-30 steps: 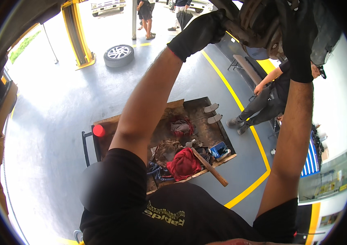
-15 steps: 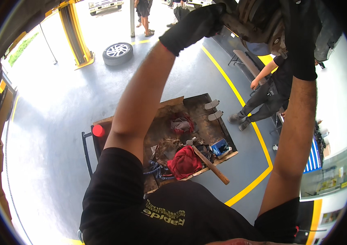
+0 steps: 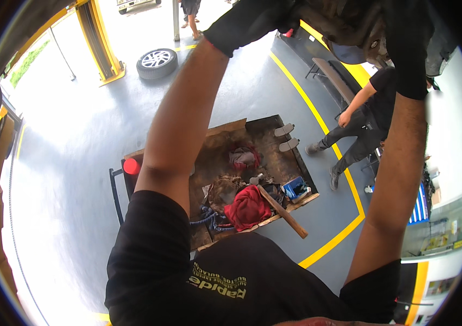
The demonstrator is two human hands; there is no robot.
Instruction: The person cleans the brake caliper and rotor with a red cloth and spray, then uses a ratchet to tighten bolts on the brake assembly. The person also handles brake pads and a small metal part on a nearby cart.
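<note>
Both my arms reach up to a dark, rusty metal car part (image 3: 350,41) at the top edge. My left hand (image 3: 255,22), in a black glove, is closed at the left end of that part; its fingertips are partly cut off by the frame. On the part's right side is my right hand (image 3: 409,49), also black-gloved, with its fingers hidden against dark metal. Below my arms stands a worn tray cart (image 3: 214,157). In it lie a red cloth (image 3: 247,208), a wooden-handled hammer (image 3: 282,212) and two grey brake pads (image 3: 289,144).
A wheel (image 3: 157,63) lies flat on the floor near a yellow lift post (image 3: 98,41). To the right, a person in dark clothes (image 3: 358,122) is beside a bench (image 3: 333,79). The cart also carries a blue box (image 3: 296,188) and a red-topped container (image 3: 131,166).
My left hand has shifted slightly left and up. The person on the right has moved their legs in a step. The whole view has tilted a little.
</note>
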